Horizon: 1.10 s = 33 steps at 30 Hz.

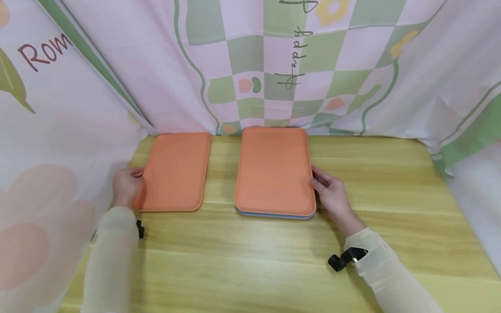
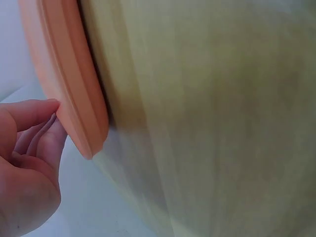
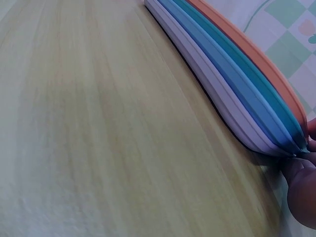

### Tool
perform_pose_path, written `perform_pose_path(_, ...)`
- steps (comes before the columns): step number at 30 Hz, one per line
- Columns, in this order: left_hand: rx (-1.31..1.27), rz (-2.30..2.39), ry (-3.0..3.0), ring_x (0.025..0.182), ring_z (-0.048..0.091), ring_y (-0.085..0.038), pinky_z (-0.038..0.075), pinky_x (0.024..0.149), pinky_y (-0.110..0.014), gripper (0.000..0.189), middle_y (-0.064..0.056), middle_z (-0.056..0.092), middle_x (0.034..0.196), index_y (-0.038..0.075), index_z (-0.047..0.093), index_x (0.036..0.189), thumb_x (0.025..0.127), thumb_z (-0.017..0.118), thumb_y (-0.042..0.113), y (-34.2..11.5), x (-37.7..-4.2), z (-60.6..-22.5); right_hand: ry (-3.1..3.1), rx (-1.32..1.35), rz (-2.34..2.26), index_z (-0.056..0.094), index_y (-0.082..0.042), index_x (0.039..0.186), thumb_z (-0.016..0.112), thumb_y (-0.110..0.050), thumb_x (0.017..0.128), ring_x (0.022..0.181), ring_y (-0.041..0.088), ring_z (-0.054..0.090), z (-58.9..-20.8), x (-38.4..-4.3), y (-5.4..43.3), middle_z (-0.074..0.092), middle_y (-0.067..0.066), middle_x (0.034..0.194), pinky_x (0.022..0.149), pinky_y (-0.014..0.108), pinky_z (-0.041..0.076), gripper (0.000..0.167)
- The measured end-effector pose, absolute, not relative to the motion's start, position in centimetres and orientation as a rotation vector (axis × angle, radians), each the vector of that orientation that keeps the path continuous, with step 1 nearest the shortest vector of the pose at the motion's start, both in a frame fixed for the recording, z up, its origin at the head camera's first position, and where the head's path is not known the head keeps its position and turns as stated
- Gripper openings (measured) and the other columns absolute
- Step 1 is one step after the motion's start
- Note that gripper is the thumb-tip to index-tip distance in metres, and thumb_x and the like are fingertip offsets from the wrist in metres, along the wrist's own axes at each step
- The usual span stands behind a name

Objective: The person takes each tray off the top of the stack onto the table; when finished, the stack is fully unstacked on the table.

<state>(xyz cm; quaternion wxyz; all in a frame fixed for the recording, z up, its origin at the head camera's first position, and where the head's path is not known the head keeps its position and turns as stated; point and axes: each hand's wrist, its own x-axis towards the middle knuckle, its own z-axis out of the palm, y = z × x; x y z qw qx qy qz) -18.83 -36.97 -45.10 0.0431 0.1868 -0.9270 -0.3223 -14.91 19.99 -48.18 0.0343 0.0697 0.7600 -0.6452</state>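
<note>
On the left of the table lies an orange rectangular tray [image 1: 174, 171] with rounded corners. My left hand [image 1: 127, 187] pinches its left edge; the left wrist view shows thumb and fingertips at the rim of the tray [image 2: 74, 69]. To the right sits a stack of trays [image 1: 275, 169], orange on top. The right wrist view reveals its layers: an orange tray [image 3: 256, 49], a teal tray [image 3: 242, 59], a blue tray [image 3: 227, 64] and a lavender tray [image 3: 212, 74]. My right hand [image 1: 330, 191] grips the right edge of this stack, its fingers partly cut off in the wrist view.
The wooden table [image 1: 235, 261] carries both piles near its back edge, with a strip of wood between them. A printed curtain [image 1: 266, 65] hangs behind, and cloth [image 1: 47, 182] closes in the left side beside my left arm.
</note>
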Motion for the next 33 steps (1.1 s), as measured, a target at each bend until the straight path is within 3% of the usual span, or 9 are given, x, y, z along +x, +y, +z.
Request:
perform_pose_path(2, 0.580, -0.987, -2.821, 0.114, 0.077, -0.035, 0.038, 0.068, -0.002, 0.042, -0.026, 0.076, 0.121, -0.009, 0.076, 0.126, 0.091, 0.055, 0.002, -36.9, -19.0, -45.2, 2.341, 0.212, -1.982, 0.049, -0.003, 0.161, 0.058, -0.009, 0.110, 0.147, 0.024, 0.054, -48.1, -14.9, 20.0, 0.050, 0.021, 0.163, 0.098, 0.005, 0.051, 0.052)
perform_pose_path(4, 0.595, -1.013, -2.807, 0.096, 0.079, -0.020, 0.038, 0.067, -0.001, 0.042, -0.026, 0.076, 0.121, -0.009, 0.076, 0.126, 0.091, 0.055, 0.001, -36.9, -19.1, -45.2, 2.345, 0.208, -1.980, 0.049, -0.002, 0.160, 0.059, -0.009, 0.110, 0.150, 0.030, 0.051, -48.1, -15.0, 19.9, 0.051, 0.021, 0.162, 0.098, 0.004, 0.051, 0.052)
perform_pose_path(7, 0.625, -1.076, -2.780, 0.073, 0.062, 0.008, 0.039, 0.066, 0.000, 0.041, -0.028, 0.075, 0.122, -0.010, 0.075, 0.126, 0.091, 0.056, 0.000, -37.1, -19.3, -45.4, 2.347, 0.202, -1.977, 0.050, -0.002, 0.160, 0.059, -0.008, 0.109, 0.153, 0.034, 0.047, -48.1, -15.0, 19.9, 0.051, 0.021, 0.162, 0.099, 0.004, 0.050, 0.052)
perform_pose_path(9, 0.638, -1.130, -2.762, 0.065, 0.049, 0.019, 0.041, 0.065, 0.000, 0.041, -0.029, 0.074, 0.124, -0.011, 0.075, 0.126, 0.092, 0.056, 0.000, -37.3, -19.5, -45.5, 2.343, 0.203, -1.979, 0.049, -0.002, 0.160, 0.059, -0.008, 0.109, 0.153, 0.034, 0.047, -48.1, -15.0, 19.9, 0.051, 0.021, 0.162, 0.099, 0.004, 0.050, 0.052)
perform_pose_path(19, 0.662, -1.356, -2.703, 0.066, 0.054, 0.023, 0.050, 0.067, -0.002, 0.045, -0.030, 0.067, 0.137, -0.010, 0.069, 0.137, 0.096, 0.061, 0.004, -38.3, -19.7, -46.0, 2.306, 0.239, -2.002, 0.049, -0.003, 0.160, 0.059, -0.007, 0.109, 0.152, 0.034, 0.048, -48.0, -14.9, 19.9, 0.050, 0.020, 0.162, 0.098, 0.004, 0.051, 0.052)
perform_pose_path(22, 0.654, -1.364, -2.715, 0.073, 0.059, 0.021, 0.051, 0.071, -0.002, 0.045, -0.029, 0.066, 0.139, -0.010, 0.068, 0.139, 0.097, 0.061, 0.005, -38.4, -20.0, -46.1, 2.305, 0.239, -2.006, 0.049, -0.003, 0.161, 0.058, -0.008, 0.110, 0.152, 0.033, 0.049, -48.1, -15.0, 20.0, 0.050, 0.019, 0.163, 0.098, 0.004, 0.051, 0.052)
perform_pose_path(25, 0.679, -1.325, -2.728, 0.099, 0.075, -0.003, 0.057, 0.087, -0.011, 0.048, -0.029, 0.065, 0.144, -0.009, 0.064, 0.144, 0.100, 0.060, 0.008, -38.2, -20.2, -45.9, 2.315, 0.233, -2.002, 0.049, -0.003, 0.161, 0.058, -0.009, 0.110, 0.151, 0.030, 0.051, -48.2, -15.0, 20.1, 0.050, 0.019, 0.163, 0.099, 0.005, 0.051, 0.052)
perform_pose_path(29, 0.695, -1.342, -2.636, 0.143, 0.061, -0.034, 0.053, 0.117, -0.037, 0.052, -0.027, 0.059, 0.154, -0.005, 0.056, 0.153, 0.104, 0.056, 0.012, -36.4, -20.1, -44.6, 2.321, 0.218, -1.994, 0.049, -0.001, 0.160, 0.058, -0.008, 0.110, 0.151, 0.031, 0.050, -48.4, -15.1, 20.2, 0.051, 0.020, 0.163, 0.100, 0.006, 0.051, 0.052)
perform_pose_path(33, 0.523, -1.363, -2.540, 0.144, 0.060, -0.034, 0.050, 0.122, -0.043, 0.046, -0.021, 0.062, 0.153, -0.001, 0.061, 0.151, 0.107, 0.060, 0.013, -32.8, -20.0, -43.3, 2.306, 0.211, -1.991, 0.047, -0.001, 0.162, 0.058, -0.009, 0.110, 0.154, 0.035, 0.046, -48.4, -15.2, 20.3, 0.048, 0.020, 0.164, 0.101, 0.006, 0.050, 0.053)
